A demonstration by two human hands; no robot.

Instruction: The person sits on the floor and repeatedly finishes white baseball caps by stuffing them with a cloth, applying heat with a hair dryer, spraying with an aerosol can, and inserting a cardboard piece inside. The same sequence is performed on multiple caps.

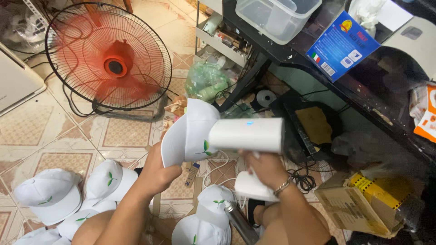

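**White cap held up to a handheld steamer, over a tiled floor**

Left hand (pixel 159 174) is closed around the lower rim of a white cap (pixel 188 134), fingers curled under, thumb side toward the camera. The cap stands upright above the hand, its brim off to the left and its front panel, with a small green leaf mark, facing right.

Right hand (pixel 268 170) is wrapped around the handle of a white steamer (pixel 247 134) (a metal bracelet sits on that wrist). The steamer's body lies level, long axis running left to right, and its left end meets the cap's front panel; I cannot tell for certain whether they touch or are just beside each other. A small blue light shows on top of the body. A white cord (pixel 218 170) drops below it.

So the cap lies left of the steamer and directly above the left hand, which is the nearer hand.

Room: open tiles to the left and ahead. A standing fan (pixel 109 59) is well apart, up and left. A dark table edge (pixel 318 75) runs close on the right, with a clear plastic tub (pixel 277 18) and a blue box (pixel 341 45) on it. Below, more white caps (pixel 50 195) lie on the floor near the knees; a cardboard box (pixel 359 208) sits low right.
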